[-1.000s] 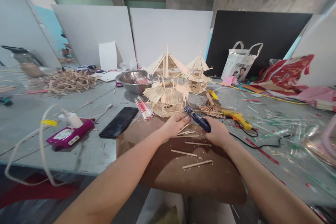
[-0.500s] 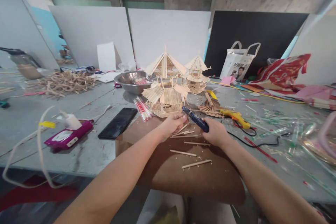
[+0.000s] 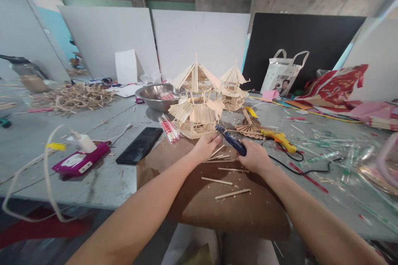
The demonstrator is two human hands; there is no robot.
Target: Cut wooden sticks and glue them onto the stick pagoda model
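Note:
My right hand is wrapped around the dark blue handles of a pair of pliers, whose jaws point up and left. Close against the jaws, my left hand is closed in a pinch; whatever its fingertips hold is too small and covered to make out. Several short wooden sticks lie below the hands on a sheet of brown paper. Just beyond my left hand stands a pavilion model built of wooden sticks, with a tiered roof. Another stick pavilion is behind it to the right.
A yellow glue gun with a black cord lies at right, near scattered plastic wrappers. To the left are a black phone, a purple power strip and a stick pile. A metal bowl stands behind.
My left hand has shifted very slightly, its fingertips drawn closer together at the pliers' jaws. The pliers and my right hand have barely moved.

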